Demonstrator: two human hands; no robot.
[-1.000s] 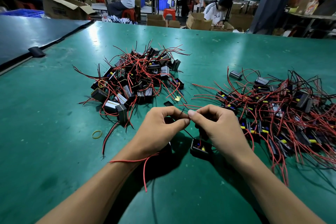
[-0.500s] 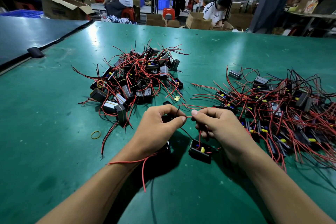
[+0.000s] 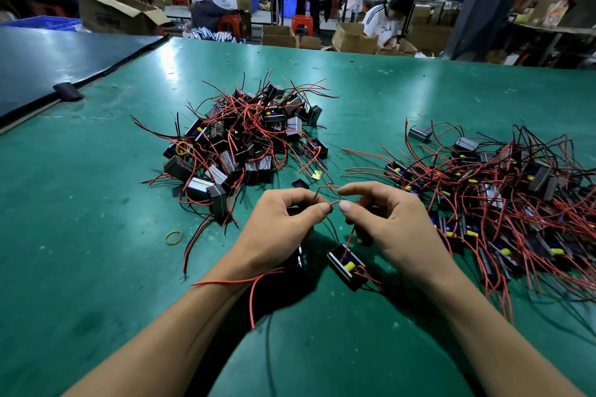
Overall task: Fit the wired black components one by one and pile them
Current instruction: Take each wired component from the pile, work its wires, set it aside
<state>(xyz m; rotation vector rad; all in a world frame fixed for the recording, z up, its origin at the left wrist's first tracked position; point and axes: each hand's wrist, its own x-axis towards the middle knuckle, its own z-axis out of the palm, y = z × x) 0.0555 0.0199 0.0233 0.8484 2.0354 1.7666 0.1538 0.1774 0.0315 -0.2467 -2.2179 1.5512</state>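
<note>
Up and left of the black component [image 3: 346, 266] sits one tangled pile [image 3: 245, 142] of wired parts. Just above it the left hand [image 3: 283, 229] and right hand [image 3: 396, 229] are both curled, thumb and forefinger pinching its red wire [image 3: 350, 238] between them — the other pile [image 3: 503, 196] sprawls off to its right.

A second ago the hands met thumb to thumb; now the left hand [image 3: 280, 229] and right hand [image 3: 400, 229] sit slightly apart, each pinching the red wire [image 3: 335, 202], with a short stretch showing between the thumbs. The right forefinger has straightened toward the left, and the black component [image 3: 346, 266] beneath lies more exposed.
</note>
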